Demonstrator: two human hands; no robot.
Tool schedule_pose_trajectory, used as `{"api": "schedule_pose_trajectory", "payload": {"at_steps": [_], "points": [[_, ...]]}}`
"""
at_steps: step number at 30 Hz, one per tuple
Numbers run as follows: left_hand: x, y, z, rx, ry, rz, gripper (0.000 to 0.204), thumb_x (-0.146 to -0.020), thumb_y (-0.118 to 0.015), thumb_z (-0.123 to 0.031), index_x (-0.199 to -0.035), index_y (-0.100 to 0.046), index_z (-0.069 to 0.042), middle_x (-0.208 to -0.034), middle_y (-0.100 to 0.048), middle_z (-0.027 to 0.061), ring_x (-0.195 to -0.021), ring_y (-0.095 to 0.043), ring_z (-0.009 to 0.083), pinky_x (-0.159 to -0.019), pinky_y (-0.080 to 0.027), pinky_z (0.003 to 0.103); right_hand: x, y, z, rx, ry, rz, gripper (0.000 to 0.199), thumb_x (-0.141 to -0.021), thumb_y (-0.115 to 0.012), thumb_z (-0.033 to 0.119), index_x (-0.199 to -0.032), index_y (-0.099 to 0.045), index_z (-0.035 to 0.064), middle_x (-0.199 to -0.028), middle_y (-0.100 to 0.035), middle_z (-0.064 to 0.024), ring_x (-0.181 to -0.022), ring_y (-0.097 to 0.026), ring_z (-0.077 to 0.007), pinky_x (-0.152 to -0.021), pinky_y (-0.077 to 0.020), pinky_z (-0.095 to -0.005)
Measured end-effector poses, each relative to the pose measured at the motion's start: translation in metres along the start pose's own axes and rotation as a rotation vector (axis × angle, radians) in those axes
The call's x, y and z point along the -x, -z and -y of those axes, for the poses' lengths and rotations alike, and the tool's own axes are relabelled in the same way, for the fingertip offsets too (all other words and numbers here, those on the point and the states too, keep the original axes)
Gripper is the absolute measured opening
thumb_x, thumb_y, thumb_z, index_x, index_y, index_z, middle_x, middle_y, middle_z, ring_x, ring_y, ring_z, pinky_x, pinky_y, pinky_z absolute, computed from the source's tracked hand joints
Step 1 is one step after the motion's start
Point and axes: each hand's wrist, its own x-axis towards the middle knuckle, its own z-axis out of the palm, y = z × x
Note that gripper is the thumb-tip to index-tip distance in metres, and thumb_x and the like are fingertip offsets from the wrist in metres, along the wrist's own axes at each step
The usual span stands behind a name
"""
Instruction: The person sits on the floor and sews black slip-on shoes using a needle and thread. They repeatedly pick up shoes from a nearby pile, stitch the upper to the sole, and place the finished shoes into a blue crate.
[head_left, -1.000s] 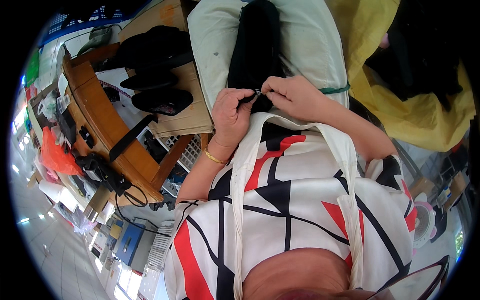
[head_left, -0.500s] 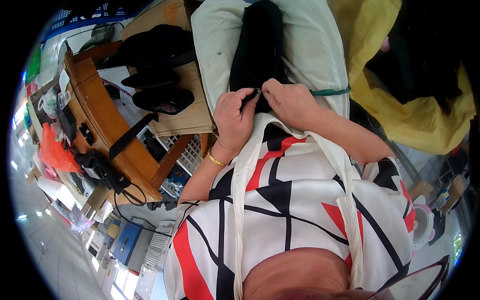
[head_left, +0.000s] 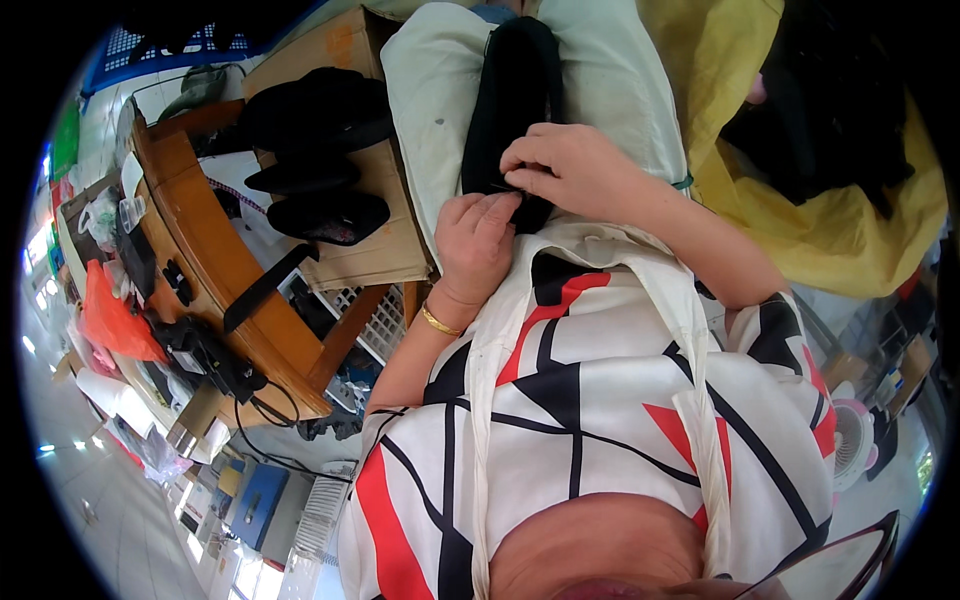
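Note:
A black cloth shoe [head_left: 510, 95] lies lengthwise on the white apron cloth [head_left: 430, 110] over my lap, its opening facing up. My left hand [head_left: 476, 240] is closed at the shoe's near end, thumb and forefinger pinching its edge. Just above and to the right, my right hand [head_left: 580, 172] is bent over the same end, with finger and thumb close together near a small dark thing. What that thing is, I cannot make out. The near tip of the shoe is partly covered by my hands.
At the left, several black shoes [head_left: 330, 215] lie on a cardboard box [head_left: 385, 200] next to a wooden bench [head_left: 215, 240]. A yellow sack [head_left: 790, 245] with dark items stands at the right. Further off are an orange-red bag [head_left: 115, 315] and a white fan [head_left: 850, 440].
My right hand has lifted away from the left and moved up over the shoe. The left hand has shifted slightly down and remains at the near end.

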Motion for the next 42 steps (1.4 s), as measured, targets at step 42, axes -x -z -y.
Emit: {"api": "schedule_pose_trajectory", "payload": {"at_steps": [42], "points": [[-0.031, 0.019, 0.025, 0.332, 0.177, 0.406, 0.017, -0.075, -0.072, -0.002, -0.092, -0.068, -0.006, -0.079, -0.063, 0.0091, -0.075, -0.057, 0.0297, -0.071, -0.043, 0.038, -0.038, 0.006, 0.007, -1.376, -0.230, -0.176, 0.021, -0.100, -0.059, 0.024, -0.098, -0.058, 0.0032, -0.062, -0.044, 0.0053, -0.050, -0.037, -0.0023, -0.043, -0.0273, -0.0198]]}}
